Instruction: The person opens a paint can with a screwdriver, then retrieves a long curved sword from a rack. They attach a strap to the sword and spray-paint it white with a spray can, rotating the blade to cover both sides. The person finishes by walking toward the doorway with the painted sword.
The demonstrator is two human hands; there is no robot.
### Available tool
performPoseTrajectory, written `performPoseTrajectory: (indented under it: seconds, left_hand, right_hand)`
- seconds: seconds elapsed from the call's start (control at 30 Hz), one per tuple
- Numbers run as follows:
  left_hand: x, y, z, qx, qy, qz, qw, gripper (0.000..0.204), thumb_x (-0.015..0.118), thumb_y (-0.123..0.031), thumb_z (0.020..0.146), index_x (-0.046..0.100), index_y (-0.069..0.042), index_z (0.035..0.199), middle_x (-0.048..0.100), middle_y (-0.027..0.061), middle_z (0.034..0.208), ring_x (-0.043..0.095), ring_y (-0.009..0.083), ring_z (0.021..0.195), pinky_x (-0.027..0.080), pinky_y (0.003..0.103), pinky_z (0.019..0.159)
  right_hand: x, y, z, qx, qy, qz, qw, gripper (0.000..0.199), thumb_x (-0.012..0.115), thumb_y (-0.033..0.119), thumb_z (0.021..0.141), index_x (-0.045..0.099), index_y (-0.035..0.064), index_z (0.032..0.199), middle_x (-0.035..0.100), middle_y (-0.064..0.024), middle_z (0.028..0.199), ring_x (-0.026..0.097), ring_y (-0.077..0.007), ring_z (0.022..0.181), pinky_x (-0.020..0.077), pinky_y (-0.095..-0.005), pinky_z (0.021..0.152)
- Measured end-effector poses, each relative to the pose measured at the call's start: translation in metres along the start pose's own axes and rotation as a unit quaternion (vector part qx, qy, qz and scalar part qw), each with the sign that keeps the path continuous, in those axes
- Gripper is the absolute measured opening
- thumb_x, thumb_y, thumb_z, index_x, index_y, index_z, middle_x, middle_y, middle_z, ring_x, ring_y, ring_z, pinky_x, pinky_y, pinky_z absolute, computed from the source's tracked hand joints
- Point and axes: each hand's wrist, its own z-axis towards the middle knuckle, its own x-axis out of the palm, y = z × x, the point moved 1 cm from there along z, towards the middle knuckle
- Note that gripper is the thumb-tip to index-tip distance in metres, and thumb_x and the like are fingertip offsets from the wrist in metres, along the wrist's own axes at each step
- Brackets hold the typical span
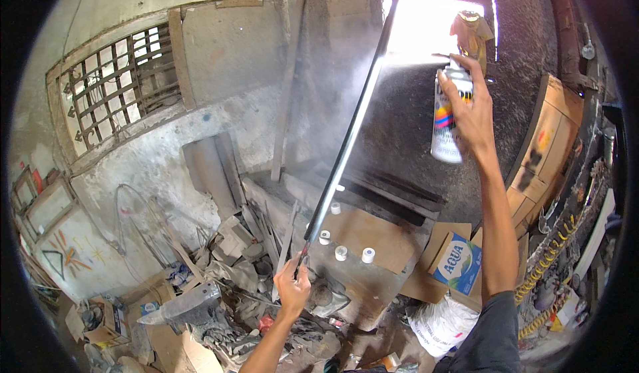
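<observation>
My left hand point(292, 290) is closed around the lower end of a long, thin pole point(353, 133). The pole slants up and away to the right, black along its edge and bright silvery-white along its face. Higher up on the right, my right hand point(476, 116) grips an upright spray can point(447, 133), white with coloured stripes, with the forefinger on its nozzle. A pale mist hangs between the can and the pole's upper part. Below the pole, several small white cylinders point(368, 255) stand on and beside a flat brown cardboard sheet point(353, 230).
Scraps and crumpled cloth point(246, 306) heap up at the lower left. An open cardboard box point(429, 266) and a white sack point(442, 323) stand near my right arm. A yellow coiled hose point(549, 266) hangs at right. A barred window point(120, 86) is in the left wall.
</observation>
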Motion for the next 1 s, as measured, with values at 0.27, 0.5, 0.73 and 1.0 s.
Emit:
performPoseTrajectory:
  seconds: [0.27,0.5,0.73,1.0]
  left_hand:
    - [-0.024,0.019,-0.027,0.022,-0.036,0.014,0.999,0.03,0.057,0.002,0.083,0.065,0.005,0.112,0.068,0.0191,0.09,0.066,0.0296,0.071,0.05,0.033,0.066]
    - [-0.039,0.061,-0.064,0.034,-0.044,0.057,0.997,0.025,0.059,0.003,0.083,0.066,0.004,0.107,0.067,0.0201,0.087,0.067,0.0328,0.074,0.051,0.035,0.066]
    - [-0.029,0.105,-0.104,-0.044,0.027,0.044,0.998,0.018,0.058,-0.004,0.089,0.062,0.0,0.106,0.067,0.0188,0.082,0.066,0.0359,0.07,0.05,0.039,0.062]
    - [0.011,0.081,-0.086,-0.033,0.281,-0.083,0.955,0.023,0.047,-0.011,0.096,0.05,0.002,0.115,0.059,0.0216,0.066,0.061,0.0411,0.06,0.045,0.044,0.054]
  right_hand:
    - [-0.016,-0.005,0.077,-0.027,-0.049,-0.005,0.998,0.054,0.063,0.038,0.088,0.05,0.0135,0.134,0.068,-0.0168,0.101,0.067,-0.0255,0.094,0.0541,-0.0442,0.083]
    - [-0.047,-0.009,0.13,-0.063,-0.12,-0.074,0.988,0.066,0.062,0.054,0.086,0.052,0.0108,0.135,0.068,-0.0205,0.107,0.069,-0.0305,0.092,0.0526,-0.0497,0.088]
    - [-0.135,0.022,0.147,-0.069,-0.24,0.024,0.968,0.046,0.055,0.041,0.096,0.056,0.0057,0.125,0.064,-0.0171,0.106,0.067,-0.0237,0.083,0.0572,-0.0428,0.074]
    - [-0.152,-0.112,-0.058,0.206,-0.154,0.409,0.876,0.045,0.05,0.042,0.096,0.056,0.0043,0.12,0.068,-0.0141,0.108,0.069,-0.0287,0.092,0.0587,-0.0382,0.077]
